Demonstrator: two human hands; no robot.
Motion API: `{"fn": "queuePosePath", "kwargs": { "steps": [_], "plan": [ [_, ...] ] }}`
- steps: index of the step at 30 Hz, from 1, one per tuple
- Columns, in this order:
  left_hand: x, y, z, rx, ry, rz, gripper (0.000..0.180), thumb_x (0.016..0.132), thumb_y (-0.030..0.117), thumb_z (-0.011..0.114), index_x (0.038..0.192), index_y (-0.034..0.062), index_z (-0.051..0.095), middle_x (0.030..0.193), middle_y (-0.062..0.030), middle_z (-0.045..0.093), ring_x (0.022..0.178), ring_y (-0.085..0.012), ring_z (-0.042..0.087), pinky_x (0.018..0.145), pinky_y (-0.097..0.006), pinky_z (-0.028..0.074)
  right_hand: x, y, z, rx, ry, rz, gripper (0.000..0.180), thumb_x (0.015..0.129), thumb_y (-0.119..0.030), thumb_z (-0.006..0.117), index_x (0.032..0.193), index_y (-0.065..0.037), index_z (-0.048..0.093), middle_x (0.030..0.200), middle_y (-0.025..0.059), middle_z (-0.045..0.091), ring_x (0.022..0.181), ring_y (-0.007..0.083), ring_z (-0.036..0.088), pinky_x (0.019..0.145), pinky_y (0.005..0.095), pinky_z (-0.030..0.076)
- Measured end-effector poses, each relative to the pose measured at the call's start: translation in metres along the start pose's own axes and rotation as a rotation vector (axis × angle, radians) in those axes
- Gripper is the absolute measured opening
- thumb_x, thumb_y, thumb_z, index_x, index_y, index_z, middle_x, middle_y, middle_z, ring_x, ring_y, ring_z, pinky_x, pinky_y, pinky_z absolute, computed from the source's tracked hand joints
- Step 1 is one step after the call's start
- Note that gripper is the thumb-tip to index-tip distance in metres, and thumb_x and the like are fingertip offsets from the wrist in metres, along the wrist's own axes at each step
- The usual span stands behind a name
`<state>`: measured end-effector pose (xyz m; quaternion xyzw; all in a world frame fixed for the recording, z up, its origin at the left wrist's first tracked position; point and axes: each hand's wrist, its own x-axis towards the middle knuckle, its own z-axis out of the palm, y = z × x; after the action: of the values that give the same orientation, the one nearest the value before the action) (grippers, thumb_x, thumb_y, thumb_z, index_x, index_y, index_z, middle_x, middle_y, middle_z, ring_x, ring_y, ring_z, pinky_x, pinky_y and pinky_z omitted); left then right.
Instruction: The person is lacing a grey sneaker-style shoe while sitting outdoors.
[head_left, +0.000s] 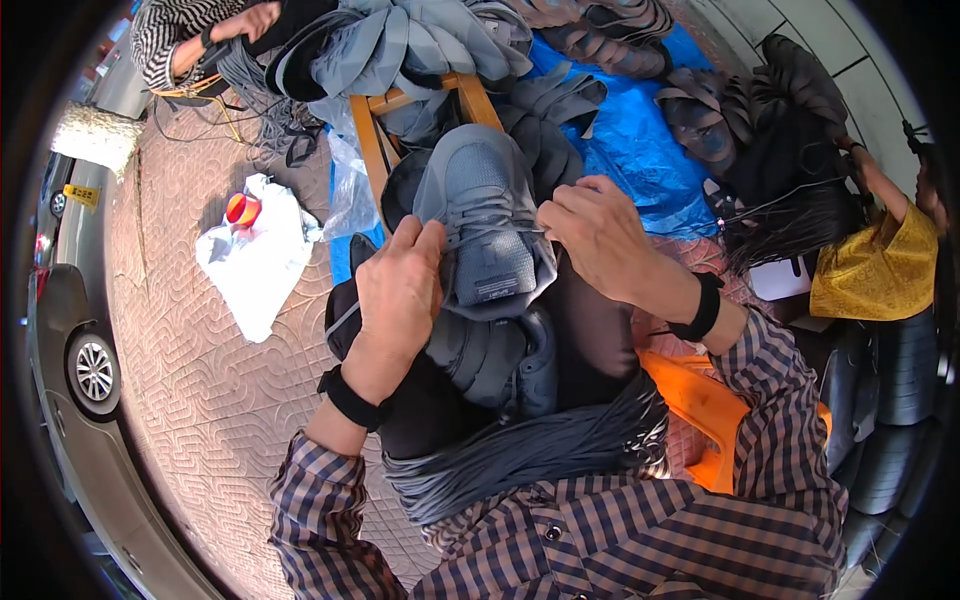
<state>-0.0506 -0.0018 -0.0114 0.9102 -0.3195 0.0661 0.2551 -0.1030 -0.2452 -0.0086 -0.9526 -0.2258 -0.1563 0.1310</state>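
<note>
A grey shoe upper (478,175) lies in front of me, toe pointing away and its tongue facing my lap. Grey lacing (490,213) crosses its front. On its left side my left hand (398,280) is closed in a pinch on the shoelace, a loose length trailing below the fist. My right hand (598,238) pinches the lace at the upper's right edge, fingers curled. The lace tips inside both hands are hidden. Across my lap lies a thick bundle of dark grey laces (530,450). More dark uppers (475,352) are stacked between my knees.
A wooden frame (368,150) stands beyond the upper, with piled grey uppers (400,50) behind it. Blue sheeting (640,165) covers paving at right. An orange stool (700,410) is beside me. A white bag (262,265) lies left. Other people work at far left and right.
</note>
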Motion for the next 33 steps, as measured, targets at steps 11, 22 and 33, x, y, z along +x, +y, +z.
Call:
{"fn": "queuePosePath", "kwargs": {
  "steps": [11, 22, 33],
  "plan": [
    [0.004, -0.007, -0.002, 0.058, -0.030, -0.014, 0.007, 0.081, 0.003, 0.060, 0.086, 0.0068, 0.056, 0.080, -0.0125, 0.059, 0.070, -0.0359, 0.061, 0.060, -0.044, 0.047, 0.008, 0.023, -0.024, 1.000, -0.619, 0.459, 0.021, 0.087, -0.021, 0.059, 0.098, -0.002, 0.061, 0.058, -0.0018, 0.052, 0.054, 0.0046, 0.047, 0.050, 0.0227, 0.037],
    [-0.010, -0.047, -0.058, -0.970, -0.178, -0.497, 0.009, 0.086, 0.010, 0.058, 0.093, 0.0072, 0.063, 0.064, 0.0054, 0.044, 0.051, -0.0020, 0.035, 0.045, -0.019, 0.026, -0.139, 0.208, -0.125, 1.982, 0.742, 0.776, 0.027, 0.096, -0.008, 0.052, 0.120, 0.004, 0.053, 0.099, 0.0088, 0.065, 0.072, 0.0115, 0.059, 0.082, 0.0325, 0.054],
    [-0.151, -0.307, -0.164, -1.863, 0.774, -0.643, 0.033, 0.093, 0.003, 0.051, 0.126, -0.0016, 0.050, 0.110, -0.0112, 0.064, 0.090, -0.0159, 0.063, 0.077, -0.025, 0.052, -0.171, 0.231, -0.057, 1.344, 0.713, 1.133, 0.022, 0.088, -0.010, 0.062, 0.108, -0.001, 0.063, 0.087, 0.0071, 0.067, 0.064, 0.0131, 0.061, 0.059, 0.0229, 0.053]
  ]
}}
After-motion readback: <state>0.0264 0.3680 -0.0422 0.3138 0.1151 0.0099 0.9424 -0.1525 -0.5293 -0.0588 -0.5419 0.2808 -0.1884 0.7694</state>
